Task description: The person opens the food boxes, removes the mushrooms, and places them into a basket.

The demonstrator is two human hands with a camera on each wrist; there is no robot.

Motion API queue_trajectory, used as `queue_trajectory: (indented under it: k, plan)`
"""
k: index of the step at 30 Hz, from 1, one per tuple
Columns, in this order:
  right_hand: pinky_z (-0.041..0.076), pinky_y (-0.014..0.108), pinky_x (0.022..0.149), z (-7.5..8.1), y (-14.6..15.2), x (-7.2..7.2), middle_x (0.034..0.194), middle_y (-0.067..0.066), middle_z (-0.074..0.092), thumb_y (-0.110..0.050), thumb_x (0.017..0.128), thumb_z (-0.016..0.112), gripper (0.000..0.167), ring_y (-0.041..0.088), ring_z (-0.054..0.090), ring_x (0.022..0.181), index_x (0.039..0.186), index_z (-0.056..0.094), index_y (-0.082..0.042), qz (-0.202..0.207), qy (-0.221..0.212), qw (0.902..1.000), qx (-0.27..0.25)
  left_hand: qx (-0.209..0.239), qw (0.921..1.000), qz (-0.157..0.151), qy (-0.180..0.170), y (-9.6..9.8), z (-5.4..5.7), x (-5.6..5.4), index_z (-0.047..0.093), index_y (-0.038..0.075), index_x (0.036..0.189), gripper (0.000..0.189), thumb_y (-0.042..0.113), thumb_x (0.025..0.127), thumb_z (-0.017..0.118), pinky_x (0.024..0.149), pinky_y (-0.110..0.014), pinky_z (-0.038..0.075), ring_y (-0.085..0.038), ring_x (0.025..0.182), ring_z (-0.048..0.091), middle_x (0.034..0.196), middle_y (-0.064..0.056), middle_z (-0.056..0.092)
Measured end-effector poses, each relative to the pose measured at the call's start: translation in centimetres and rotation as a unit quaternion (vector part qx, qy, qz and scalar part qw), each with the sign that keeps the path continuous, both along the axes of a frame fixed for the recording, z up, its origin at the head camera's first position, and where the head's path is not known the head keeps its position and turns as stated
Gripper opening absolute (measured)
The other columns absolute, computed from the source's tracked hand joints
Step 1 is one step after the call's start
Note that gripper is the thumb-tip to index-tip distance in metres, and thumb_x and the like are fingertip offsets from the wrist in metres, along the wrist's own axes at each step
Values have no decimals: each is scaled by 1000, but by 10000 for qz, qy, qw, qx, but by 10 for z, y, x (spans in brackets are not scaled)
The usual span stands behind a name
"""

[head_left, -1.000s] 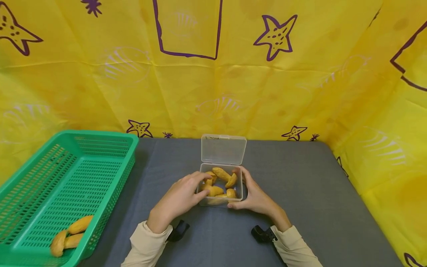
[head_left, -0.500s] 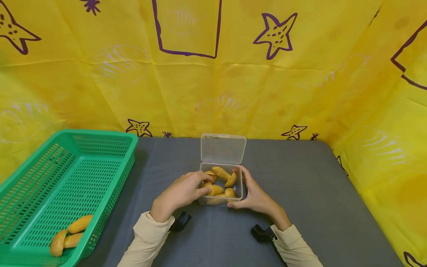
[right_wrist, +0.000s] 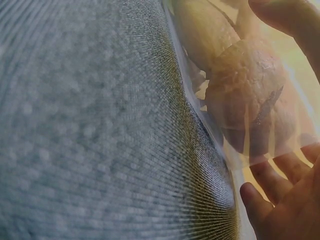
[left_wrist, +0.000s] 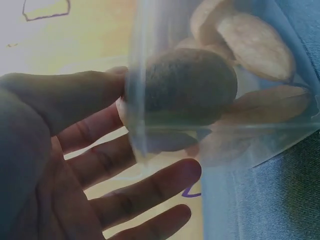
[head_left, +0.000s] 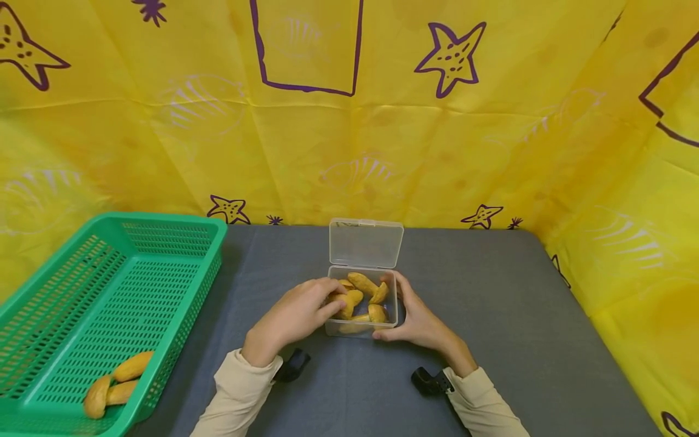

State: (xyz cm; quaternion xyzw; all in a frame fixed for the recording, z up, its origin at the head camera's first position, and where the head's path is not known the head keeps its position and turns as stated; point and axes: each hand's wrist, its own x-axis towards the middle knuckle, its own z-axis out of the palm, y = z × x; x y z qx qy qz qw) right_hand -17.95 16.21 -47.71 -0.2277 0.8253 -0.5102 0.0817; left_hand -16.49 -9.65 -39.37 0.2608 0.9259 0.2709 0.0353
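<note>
A clear plastic box (head_left: pixel 333 331) stands on the table with its hinged lid (head_left: pixel 366 244) raised at the back. Several yellow-brown mushrooms lie inside, one of them slanting along the back (head_left: pixel 363 283). My left hand (head_left: pixel 295 315) reaches over the box's left side and pinches a mushroom (head_left: pixel 347 308) between thumb and fingers. In the left wrist view, a dark rounded mushroom cap (left_wrist: pixel 192 85) shows through the wall near the thumb, while the lower fingers extend outside. My right hand (head_left: pixel 423 328) grips the box's right side, thumb at the front corner and fingers behind.
A green slotted basket (head_left: pixel 210 267) stands at the left, with a few more mushrooms (head_left: pixel 98 397) in its near right corner. Grey cloth (head_left: pixel 491 315) covers the table. A yellow patterned cloth (head_left: pixel 437 158) hangs behind and at the right.
My left hand has shifted slightly within the box, and the mushroom at its fingertips has turned and now points up to the right. My right hand and the box stay in place.
</note>
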Motion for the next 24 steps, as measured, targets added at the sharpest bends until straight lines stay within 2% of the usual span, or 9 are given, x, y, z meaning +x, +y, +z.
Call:
queue_trajectory:
  k: [7,12,17,21,24]
  plan:
    - [35,46,113,0,0,0,153,7,38,-30,69,92,111,25,37,143,152,20,-25,17,20,10000,16,380,9992,37,80,-7,3,2,70,15,109,18,26,98,63,76,-30,49,-10,84,58,97,5,68]
    - [35,49,112,0,0,0,153,8,38,-30,69,92,111,27,38,142,153,20,-23,14,46,10000,7,896,9958,194,81,-10,5,4,69,16,111,17,25,99,62,78,-32,53,-8,86,59,97,6,67]
    - [34,54,112,1,0,0,153,8,38,-31,69,92,112,28,38,142,153,19,-26,20,29,10000,9,1341,9892,445,395,-13,7,7,69,17,108,14,22,98,62,78,-31,52,-8,84,58,96,7,65]
    - [34,56,111,1,1,0,153,8,37,-31,69,92,112,29,37,143,153,18,-27,22,29,10000,9,1417,9863,575,624,-17,6,9,71,19,108,14,21,97,63,78,-31,50,-8,85,56,99,8,66]
    - [33,57,111,1,1,0,154,7,37,-31,69,92,111,30,36,144,152,18,-27,22,41,10000,19,1462,9851,623,664,-21,5,10,71,19,109,15,19,98,62,78,-31,50,-8,87,57,102,7,67]
